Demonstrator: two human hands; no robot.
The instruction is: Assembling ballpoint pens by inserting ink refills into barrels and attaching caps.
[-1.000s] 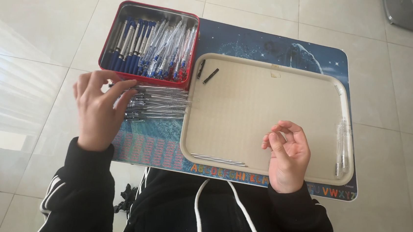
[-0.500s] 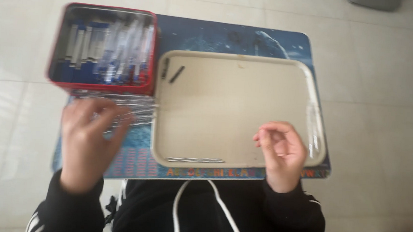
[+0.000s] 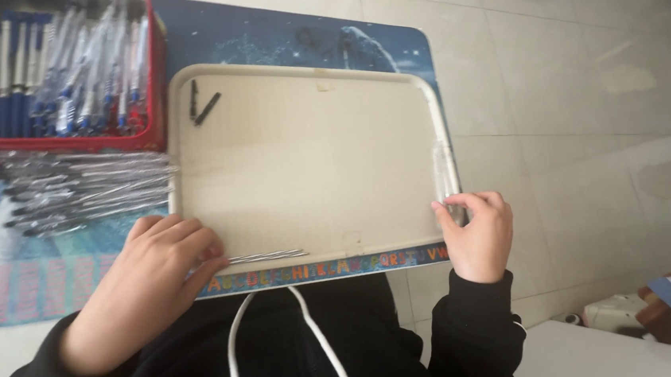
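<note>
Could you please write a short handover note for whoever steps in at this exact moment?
Left hand: at the tray's near rim, fingers on thin metal rods.
Right hand: at the tray's right rim, pinching clear tubes.
Two dark small parts lie in the tray's far left corner.
Red box of pens sits far left; clear tubes piled before it.
No assembled pen on the tray yet.

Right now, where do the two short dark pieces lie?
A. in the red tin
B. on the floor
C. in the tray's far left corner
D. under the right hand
C: the two short dark pieces lie inside the cream tray at its far left corner, beside the red tin.
</note>
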